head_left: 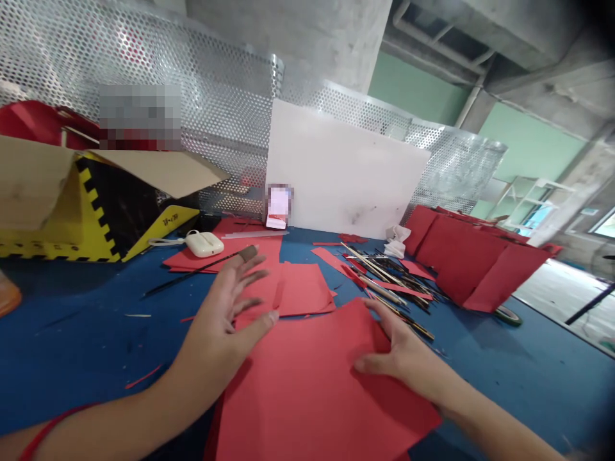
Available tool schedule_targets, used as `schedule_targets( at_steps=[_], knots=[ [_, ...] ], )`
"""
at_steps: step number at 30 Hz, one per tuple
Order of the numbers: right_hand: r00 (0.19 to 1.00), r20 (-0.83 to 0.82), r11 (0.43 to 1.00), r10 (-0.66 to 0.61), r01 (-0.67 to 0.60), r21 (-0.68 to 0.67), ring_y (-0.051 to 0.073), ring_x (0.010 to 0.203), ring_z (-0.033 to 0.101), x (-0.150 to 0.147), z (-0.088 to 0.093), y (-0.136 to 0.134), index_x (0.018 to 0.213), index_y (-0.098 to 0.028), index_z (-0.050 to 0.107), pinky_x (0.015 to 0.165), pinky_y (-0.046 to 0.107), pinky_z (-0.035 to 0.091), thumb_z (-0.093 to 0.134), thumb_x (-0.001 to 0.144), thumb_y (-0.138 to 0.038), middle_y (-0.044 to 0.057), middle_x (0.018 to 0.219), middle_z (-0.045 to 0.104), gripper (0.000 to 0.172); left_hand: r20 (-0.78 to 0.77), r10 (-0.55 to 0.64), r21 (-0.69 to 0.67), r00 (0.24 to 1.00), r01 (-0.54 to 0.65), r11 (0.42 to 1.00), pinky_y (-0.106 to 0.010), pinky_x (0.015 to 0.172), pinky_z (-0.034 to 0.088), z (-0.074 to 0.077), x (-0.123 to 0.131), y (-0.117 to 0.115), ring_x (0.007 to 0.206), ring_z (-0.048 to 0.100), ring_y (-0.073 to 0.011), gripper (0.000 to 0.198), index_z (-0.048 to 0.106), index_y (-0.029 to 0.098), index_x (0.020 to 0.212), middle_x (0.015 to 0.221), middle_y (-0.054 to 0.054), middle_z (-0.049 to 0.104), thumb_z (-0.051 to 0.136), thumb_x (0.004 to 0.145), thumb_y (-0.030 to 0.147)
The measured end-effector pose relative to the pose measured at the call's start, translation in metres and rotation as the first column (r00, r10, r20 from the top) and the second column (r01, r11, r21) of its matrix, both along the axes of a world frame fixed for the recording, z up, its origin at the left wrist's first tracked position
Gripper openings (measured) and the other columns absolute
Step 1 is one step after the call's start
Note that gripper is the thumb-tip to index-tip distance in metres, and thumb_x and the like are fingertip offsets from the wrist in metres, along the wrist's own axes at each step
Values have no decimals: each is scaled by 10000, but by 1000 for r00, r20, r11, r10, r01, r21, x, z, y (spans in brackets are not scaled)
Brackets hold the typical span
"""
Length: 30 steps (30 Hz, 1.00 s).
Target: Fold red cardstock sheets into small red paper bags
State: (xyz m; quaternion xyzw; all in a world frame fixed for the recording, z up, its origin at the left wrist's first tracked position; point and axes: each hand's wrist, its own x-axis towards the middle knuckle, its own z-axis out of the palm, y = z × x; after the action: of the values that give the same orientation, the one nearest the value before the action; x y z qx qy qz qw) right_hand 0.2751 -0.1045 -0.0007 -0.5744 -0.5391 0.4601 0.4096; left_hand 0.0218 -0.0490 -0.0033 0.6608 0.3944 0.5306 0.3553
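A large sheet of red paper (307, 384) fills the front middle, its right side raised and bent. My right hand (391, 349) grips that side, thumb on the front face and the other fingers partly hidden behind the edge. At the sheet's left edge, my left hand (235, 314) is open with fingers spread and nothing in it; the thumb tip is close to the paper, and I cannot tell if it touches. More red paper (305, 288) lies flat just beyond. A dark thin stick with a brown end (192, 276) lies behind my left fingers.
On the blue table (96, 333) sit a white earphone case (204, 244), a propped phone (278, 206), a pile of thin sticks and pencils (384, 275), folded red paper pieces (475, 256) and a tape roll (508, 315). A yellow-black cardboard box (100, 205) stands left; a white board (341, 169) stands behind.
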Motion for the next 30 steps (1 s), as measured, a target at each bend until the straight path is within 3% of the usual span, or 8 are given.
schedule_targets(
  at_steps=[4, 8, 11, 14, 16, 20, 24, 30],
  knots=[
    [967, 252, 996, -18, -4, 87, 286, 1309, 438, 5, -24, 5, 1346, -273, 413, 1027, 403, 406, 737, 584, -178, 78, 1384, 507, 834, -322, -42, -20, 946, 37, 999, -508, 1071, 368, -10, 0, 5, 1387, 315, -329, 597, 386, 285, 1376, 1514, -66, 342, 587, 814, 269],
    [918, 396, 994, -38, -6, 110, 297, 1276, 473, 5, -26, 4, 1384, -279, 371, 1004, 417, 408, 685, 663, -247, 89, 1347, 538, 787, -530, -123, -5, 839, 142, 990, -499, 1084, 355, -19, -3, 5, 1391, 312, -317, 759, 299, 294, 1448, 1534, -86, 311, 645, 773, 313],
    [743, 668, 994, 41, -100, 50, 345, 1155, 557, 3, -14, 0, 1377, -295, 419, 934, 462, 436, 684, 685, -283, 104, 1237, 606, 741, -661, -174, -17, 730, 218, 976, -535, 1063, 365, -22, -5, 5, 1347, 372, -360, 895, 314, 252, 1465, 1494, -132, 382, 732, 686, 394],
    [532, 845, 976, 51, -206, 71, 378, 1200, 497, 3, 1, 0, 1388, -270, 440, 963, 483, 403, 742, 646, -303, 141, 1326, 514, 802, -741, -181, -13, 647, 256, 967, -561, 1030, 382, -22, -5, 5, 1294, 422, -401, 883, 446, 224, 1403, 1388, -153, 505, 775, 621, 467],
    [472, 876, 935, 100, -346, 79, 351, 1237, 456, 3, 11, 6, 1378, -268, 454, 1007, 449, 369, 776, 622, -289, 124, 1361, 469, 822, -754, -166, 0, 636, 252, 968, -548, 996, 414, -20, -5, 6, 1250, 462, -404, 840, 504, 225, 1358, 1324, -151, 551, 777, 610, 494],
    [464, 817, 823, 342, -568, -22, 275, 1150, 512, -2, 21, 34, 1333, -280, 487, 929, 351, 418, 816, 602, -336, 71, 1284, 524, 804, -754, -161, -13, 637, 231, 973, -507, 947, 452, -17, -3, 8, 1191, 503, -396, 819, 555, 214, 1300, 1268, -152, 568, 796, 575, 508],
    [464, 784, 855, 413, -494, -158, 214, 800, 583, -8, 22, 66, 1152, -167, 612, 652, 283, 440, 831, 546, -377, 46, 945, 633, 679, -755, -181, -52, 630, 218, 975, -487, 950, 446, -16, -2, 10, 1172, 508, -380, 853, 547, 219, 1297, 1247, -137, 562, 821, 540, 502],
    [530, 657, 775, 535, -618, -132, 121, 551, 470, -11, 20, 70, 660, -195, 695, 520, 238, 345, 789, 623, -339, -52, 586, 552, 176, -702, -219, -61, 677, 249, 966, -501, 946, 445, -24, -4, 13, 1152, 507, -377, 829, 555, 241, 1275, 1203, -121, 543, 833, 531, 475]
  ],
)
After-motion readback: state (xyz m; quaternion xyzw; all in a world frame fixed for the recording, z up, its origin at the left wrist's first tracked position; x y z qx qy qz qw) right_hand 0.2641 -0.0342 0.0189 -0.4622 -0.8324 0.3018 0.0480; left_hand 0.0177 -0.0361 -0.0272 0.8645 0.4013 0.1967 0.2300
